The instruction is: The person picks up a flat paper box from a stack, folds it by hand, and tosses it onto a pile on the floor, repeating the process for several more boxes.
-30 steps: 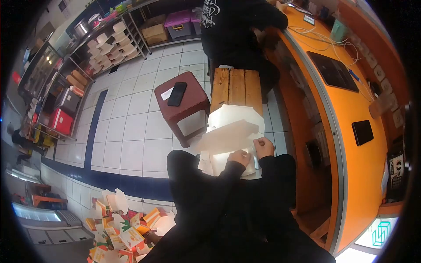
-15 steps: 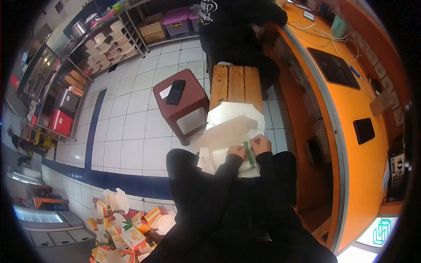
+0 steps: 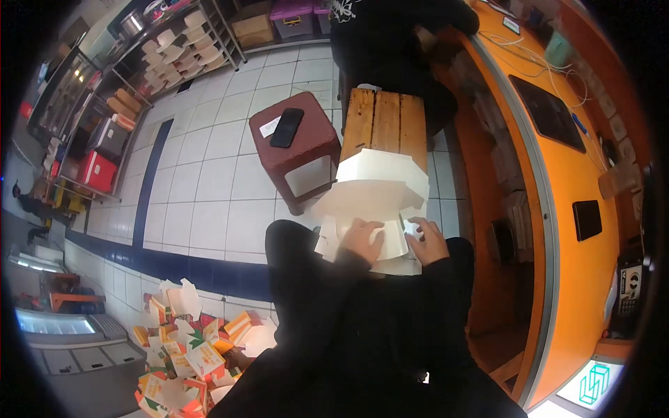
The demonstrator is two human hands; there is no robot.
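A white cardboard food box (image 3: 382, 168), partly folded with its lid flap raised, rests at the near end of the wooden bench between my knees. My left hand (image 3: 362, 241) lies over the box's left and middle part, thumb and fingers apart, slightly blurred. On the right side wall, my right hand (image 3: 429, 242) touches the cardboard with its fingers spread and curved. A narrow upright white panel (image 3: 394, 240) shows between the two hands. The inner corners under my fingers are partly hidden.
A maroon stool (image 3: 300, 157) bears a black phone (image 3: 287, 127). Printed cartons (image 3: 202, 352) lie piled on the floor at left. An orange counter (image 3: 557, 181) runs along the right, carrying a tablet (image 3: 547, 111). A person in black (image 3: 390, 56) sits beyond the wooden bench (image 3: 387, 122).
Both hands have loosened from a closed grip on a green-printed flap, and the fingers are spread. The green strip no longer shows. My left hand has moved left; the view has shifted slightly.
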